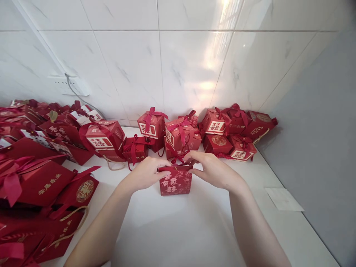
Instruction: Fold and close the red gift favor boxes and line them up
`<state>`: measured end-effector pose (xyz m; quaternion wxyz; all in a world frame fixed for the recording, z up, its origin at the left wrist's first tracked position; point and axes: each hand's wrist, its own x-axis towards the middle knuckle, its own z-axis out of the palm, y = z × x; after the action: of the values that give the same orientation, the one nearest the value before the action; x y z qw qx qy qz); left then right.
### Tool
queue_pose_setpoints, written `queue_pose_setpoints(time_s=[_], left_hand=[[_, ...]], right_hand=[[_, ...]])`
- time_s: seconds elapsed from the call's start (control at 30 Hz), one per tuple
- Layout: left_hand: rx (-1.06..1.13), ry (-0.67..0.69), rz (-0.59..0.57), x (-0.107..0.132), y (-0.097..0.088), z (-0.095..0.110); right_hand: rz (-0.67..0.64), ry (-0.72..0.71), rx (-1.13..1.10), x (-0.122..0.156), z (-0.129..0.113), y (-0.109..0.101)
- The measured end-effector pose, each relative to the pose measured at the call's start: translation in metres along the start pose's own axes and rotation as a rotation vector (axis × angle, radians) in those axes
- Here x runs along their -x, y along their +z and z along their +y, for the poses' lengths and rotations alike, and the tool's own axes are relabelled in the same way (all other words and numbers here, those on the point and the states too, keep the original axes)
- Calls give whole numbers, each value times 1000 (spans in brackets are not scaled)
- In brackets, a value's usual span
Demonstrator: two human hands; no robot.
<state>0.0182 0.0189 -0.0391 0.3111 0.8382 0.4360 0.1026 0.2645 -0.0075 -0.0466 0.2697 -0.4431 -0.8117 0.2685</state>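
A small red gift bag point(175, 183) with pale Chinese characters and a floral pattern stands upright on the white table, its front facing me. My left hand point(150, 171) pinches the left end of its top edge, thumb in front and fingers behind. At the right end of that edge, my right hand point(207, 168) grips in the same way, its fingertips partly hidden behind the bag. Just behind it sit stacked red gift boxes point(180, 135) tied with ribbon bows.
More red boxes point(217, 124) line the tiled wall on the right. Red bags and boxes point(50, 181) crowd the left side, some with rope handles. A paper slip point(284, 198) lies by the right edge, beside a grey panel point(314, 129). A wall socket point(69, 86) has a cable.
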Motion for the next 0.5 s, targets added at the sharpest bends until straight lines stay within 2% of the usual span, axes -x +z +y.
queue_pose_setpoints(time_s=[0.13, 0.3, 0.4, 0.5], left_hand=[[-41, 21, 4, -1, 3, -1], [-84, 14, 26, -3, 10, -2], [-6, 28, 69, -5, 13, -1], [44, 79, 147, -6, 16, 0]], right_hand=[[74, -13, -1, -5, -2, 11], [167, -55, -111, -12, -7, 27], [148, -24, -118, -11, -8, 26], [68, -15, -79, -7, -6, 20]])
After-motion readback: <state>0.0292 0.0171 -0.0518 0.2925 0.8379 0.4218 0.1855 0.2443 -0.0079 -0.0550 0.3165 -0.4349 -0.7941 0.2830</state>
